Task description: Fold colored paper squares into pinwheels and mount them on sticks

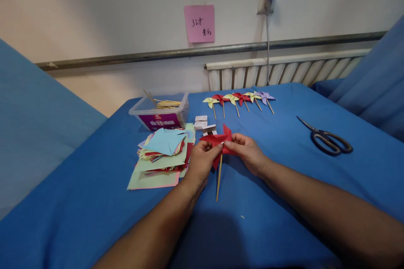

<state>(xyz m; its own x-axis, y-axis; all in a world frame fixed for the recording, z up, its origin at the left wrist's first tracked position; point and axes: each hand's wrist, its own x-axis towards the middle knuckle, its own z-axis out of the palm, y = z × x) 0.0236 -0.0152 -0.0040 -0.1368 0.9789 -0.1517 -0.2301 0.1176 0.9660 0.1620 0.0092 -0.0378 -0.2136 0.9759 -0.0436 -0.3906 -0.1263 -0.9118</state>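
Fingertips of both hands, left (199, 163) and right (248, 151), pinch red pinwheel (219, 139), hiding its centre.

Bare blue table (277, 201) lay open from four to six o'clock of the hands, and again between them and the scissors (328, 139) at three o'clock, well apart. At nine o'clock a paper stack (162, 155) lay just beside the left hand (198, 164). At eleven o'clock stood a plastic box (160, 113) of sticks, with small white packets (202, 122) near twelve. A row of finished pinwheels (240, 100) blocked one o'clock, further back.
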